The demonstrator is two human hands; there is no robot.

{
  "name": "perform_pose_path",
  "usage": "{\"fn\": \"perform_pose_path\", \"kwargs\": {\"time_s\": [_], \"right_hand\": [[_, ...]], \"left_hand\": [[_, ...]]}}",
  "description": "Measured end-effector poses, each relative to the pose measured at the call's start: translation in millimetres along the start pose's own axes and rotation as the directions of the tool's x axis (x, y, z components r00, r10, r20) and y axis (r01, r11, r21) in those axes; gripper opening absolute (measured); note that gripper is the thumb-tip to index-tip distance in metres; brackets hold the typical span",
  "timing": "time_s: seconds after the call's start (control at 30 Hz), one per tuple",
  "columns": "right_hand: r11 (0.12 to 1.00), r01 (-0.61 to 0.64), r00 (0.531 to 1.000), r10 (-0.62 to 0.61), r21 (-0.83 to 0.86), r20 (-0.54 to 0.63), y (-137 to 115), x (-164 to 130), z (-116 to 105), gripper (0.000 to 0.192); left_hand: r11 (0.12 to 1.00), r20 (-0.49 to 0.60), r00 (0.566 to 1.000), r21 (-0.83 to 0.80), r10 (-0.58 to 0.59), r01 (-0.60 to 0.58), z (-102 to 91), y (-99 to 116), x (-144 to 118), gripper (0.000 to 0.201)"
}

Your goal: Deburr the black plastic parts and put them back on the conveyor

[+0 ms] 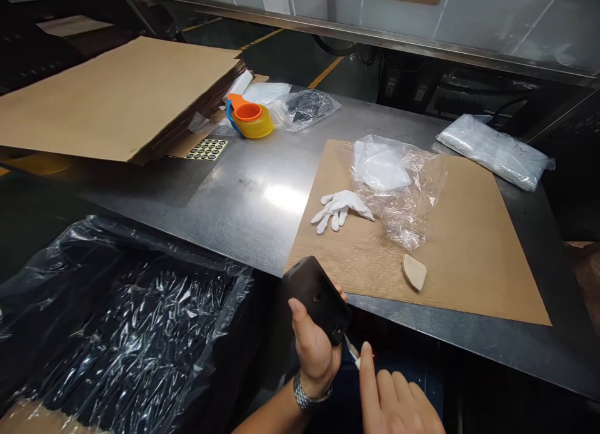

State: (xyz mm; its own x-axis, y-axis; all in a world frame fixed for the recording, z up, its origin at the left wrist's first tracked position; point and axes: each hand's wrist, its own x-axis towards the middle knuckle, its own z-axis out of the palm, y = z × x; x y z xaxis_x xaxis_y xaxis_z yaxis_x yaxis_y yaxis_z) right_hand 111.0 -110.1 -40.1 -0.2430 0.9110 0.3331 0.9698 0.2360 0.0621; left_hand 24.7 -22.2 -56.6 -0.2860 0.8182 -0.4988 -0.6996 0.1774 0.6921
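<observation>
while the left hand (pixel 313 346) clenches a black plastic casing (pixel 317 298) just off the near edge of the steel table (pixel 244 196), the casing's long axis runs from far-left down to near-right, its lower corner pointing toward the right hand (pixel 394 403). that right hand pinches a small blade (pixel 351 348), thin and pale, whose tip sits right at the casing's near-right corner, touching it or nearly so; i cannot tell which. so the blade lies just right of and below the casing, and the left hand is the one wrapped around it, a metal watch (pixel 309 393) on its wrist.

on the table, a cardboard sheet (pixel 469 259) carries a white glove (pixel 338 207), a crumpled clear bag (pixel 398 190) with something white inside, and a small beige wedge (pixel 414 271). farther right lies a sealed plastic bag (pixel 494 149) of pale contents. at the far left sit a tape dispenser (pixel 250 117), a bag of dark parts (pixel 304 107), a sheet of round stickers (pixel 206 149) and a stack of flat cardboard (pixel 117 93). near left, a box lined with black plastic (pixel 122 334); its contents look dark and hard to make out.
</observation>
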Motion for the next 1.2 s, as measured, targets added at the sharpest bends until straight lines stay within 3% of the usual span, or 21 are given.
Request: {"fn": "perform_pose_path", "kwargs": {"time_s": [0.13,0.33,0.5,0.77,1.2], "right_hand": [[1.000,0.008,0.999,-0.009,0.026,0.034,15,-1,4,0.033],[0.964,-0.065,0.986,0.022,0.259,0.164,30,-6,9,0.036],[0.969,-0.031,0.991,-0.003,0.246,0.136,37,-6,2,0.034],[0.987,0.063,0.991,-0.079,0.148,0.110,37,-4,-4,0.031],[0.986,0.073,0.988,-0.092,0.148,0.127,36,-4,-4,0.031]], "left_hand": [[0.992,0.003,0.992,-0.003,-0.129,0.129,-0.2,3,1,0.056],[0.941,0.072,0.940,-0.033,-0.335,0.338,2.6,9,4,0.048],[0.890,0.124,0.885,-0.028,-0.449,0.456,4.4,12,4,0.047],[0.902,0.162,0.889,0.008,-0.428,0.432,4.6,14,2,0.047],[0.918,0.190,0.900,0.025,-0.393,0.396,3.8,14,-1,0.050]]}}
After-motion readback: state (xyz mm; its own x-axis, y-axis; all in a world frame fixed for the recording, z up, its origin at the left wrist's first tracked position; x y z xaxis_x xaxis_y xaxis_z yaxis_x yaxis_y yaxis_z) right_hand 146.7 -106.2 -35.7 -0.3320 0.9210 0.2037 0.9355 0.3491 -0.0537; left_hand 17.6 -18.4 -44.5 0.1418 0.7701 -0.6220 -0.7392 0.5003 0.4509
